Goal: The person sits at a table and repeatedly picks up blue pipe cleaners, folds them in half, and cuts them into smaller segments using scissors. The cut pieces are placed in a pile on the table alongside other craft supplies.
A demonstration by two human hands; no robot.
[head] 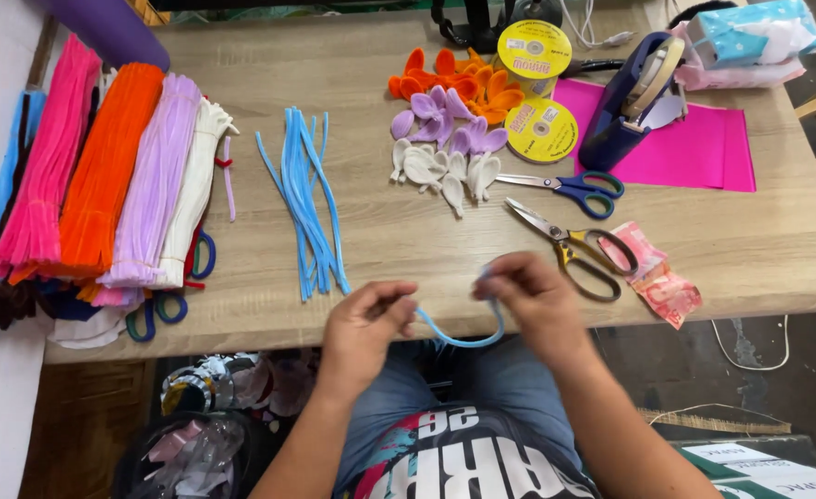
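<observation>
My left hand (364,331) and my right hand (535,300) hold the two ends of one light blue pipe cleaner (463,338), which sags in a curve between them at the table's near edge. Several more light blue pipe cleaners (304,199) lie loose on the wooden table (399,231), left of my hands. Finished pipe-cleaner flowers lie farther back: white ones (440,168), purple ones (450,120) and orange ones (454,79).
Bundles of pink (48,166), orange (103,176), lilac (154,180) and white (191,185) pipe cleaners fill the left side. Gold-handled scissors (570,248) and blue-handled scissors (565,188) lie right of centre. Two yellow ribbon spools (539,129), a tape dispenser (625,102) and pink paper (694,143) sit behind.
</observation>
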